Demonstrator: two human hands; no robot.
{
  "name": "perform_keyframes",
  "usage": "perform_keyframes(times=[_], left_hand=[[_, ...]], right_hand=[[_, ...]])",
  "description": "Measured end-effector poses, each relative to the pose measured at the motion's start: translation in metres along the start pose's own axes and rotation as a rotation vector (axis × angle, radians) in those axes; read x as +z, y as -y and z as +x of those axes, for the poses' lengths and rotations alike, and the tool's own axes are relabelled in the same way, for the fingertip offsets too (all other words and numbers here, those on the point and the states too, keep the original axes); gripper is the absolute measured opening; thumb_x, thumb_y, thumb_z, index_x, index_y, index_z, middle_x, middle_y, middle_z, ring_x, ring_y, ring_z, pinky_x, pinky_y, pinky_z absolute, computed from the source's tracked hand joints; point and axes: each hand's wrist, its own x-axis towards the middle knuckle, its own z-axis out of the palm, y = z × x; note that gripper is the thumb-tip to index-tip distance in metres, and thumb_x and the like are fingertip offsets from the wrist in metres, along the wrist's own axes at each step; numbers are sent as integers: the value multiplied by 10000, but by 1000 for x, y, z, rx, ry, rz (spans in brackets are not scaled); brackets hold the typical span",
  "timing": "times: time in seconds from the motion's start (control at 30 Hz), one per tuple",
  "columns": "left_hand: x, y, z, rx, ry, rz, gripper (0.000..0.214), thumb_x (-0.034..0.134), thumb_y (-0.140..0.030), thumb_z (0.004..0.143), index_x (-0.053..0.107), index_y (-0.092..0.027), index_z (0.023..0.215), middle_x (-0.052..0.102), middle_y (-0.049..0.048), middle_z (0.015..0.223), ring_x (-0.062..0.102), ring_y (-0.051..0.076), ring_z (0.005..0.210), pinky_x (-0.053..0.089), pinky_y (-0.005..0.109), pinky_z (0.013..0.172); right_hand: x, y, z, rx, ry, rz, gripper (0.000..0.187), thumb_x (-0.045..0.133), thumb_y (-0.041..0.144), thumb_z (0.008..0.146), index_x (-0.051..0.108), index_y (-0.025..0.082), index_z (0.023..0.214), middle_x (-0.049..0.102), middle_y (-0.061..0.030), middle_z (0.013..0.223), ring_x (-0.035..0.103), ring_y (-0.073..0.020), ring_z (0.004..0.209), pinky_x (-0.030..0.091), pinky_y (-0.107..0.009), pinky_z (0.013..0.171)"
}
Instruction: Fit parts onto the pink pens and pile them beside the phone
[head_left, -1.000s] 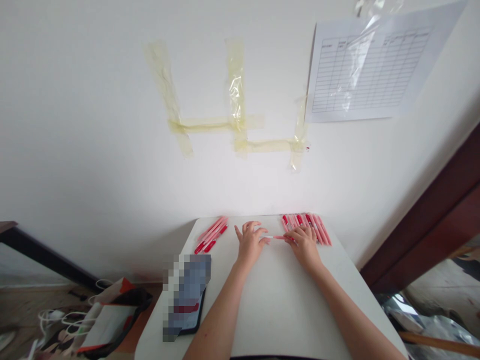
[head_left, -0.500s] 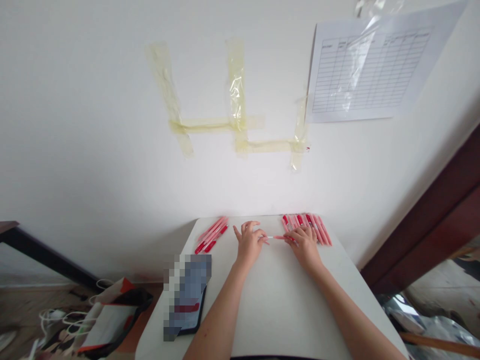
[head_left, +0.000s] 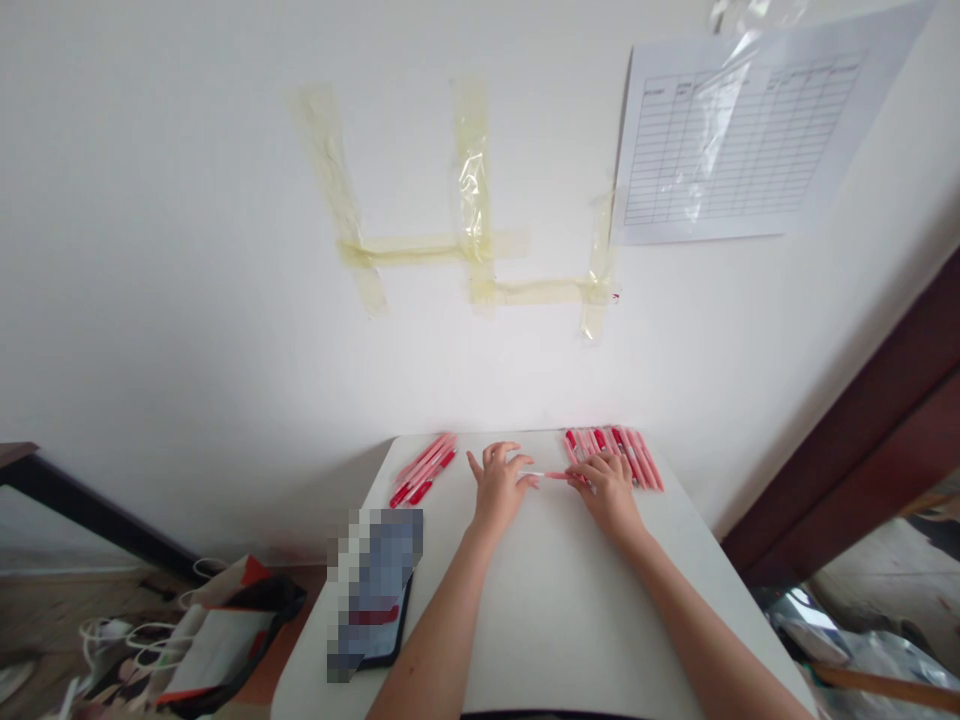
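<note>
Above the middle of the white table (head_left: 555, 600), my left hand (head_left: 498, 490) pinches a thin white stick (head_left: 535, 474) that looks like a pen refill; its other fingers are spread. My right hand (head_left: 606, 488) is closed around a pink pen (head_left: 556, 476), whose near part its fingers hide. Stick and pen lie end to end in one line; whether they touch is too small to tell. Just behind my right hand lies a row of pink and red pens (head_left: 645, 460). Left of my left hand is a second, slanted bunch of pens (head_left: 429, 468).
A phone (head_left: 386, 645), partly pixelated, lies at the table's left edge. The white wall (head_left: 420, 370) with yellowish tape (head_left: 472, 180) and a taped-up printed form (head_left: 742, 140) rises behind. A bag with cables (head_left: 217, 640) stands lower left.
Both hands hold nearly the same place. The pink pen and my right fingers have shifted very slightly left, and slightly more of the white stick shows by my left fingers.
</note>
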Motion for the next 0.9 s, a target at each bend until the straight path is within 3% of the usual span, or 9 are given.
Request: perform_keyframes(times=[0.33,0.77,0.9], left_hand=[[0,6,1,-3,-35,-4,26,716,-312,805,727,-322,826,592,6,1272,432,265,1280,74,768,1110],[-1,1,1,-30,-5,-32,26,718,-326,803,742,-335,809,590,1,1275,434,256,1270,76,733,1134],[-2,2,1,-61,27,-22,43,714,-344,806,749,-347,830,581,4,1295,421,265,1284,78,729,1136]], right_hand=[[-2,-3,1,1,-17,-32,167,571,338,911,729,316,963,689,-37,920,526,-254,1025,327,-454,982],[-7,2,1,-24,26,4,162,562,366,916,703,289,935,680,-30,913,521,-246,1024,250,-511,1071],[-7,3,1,-35,28,-16,159,579,372,910,715,308,961,681,-29,907,509,-243,1023,281,-484,1043]])
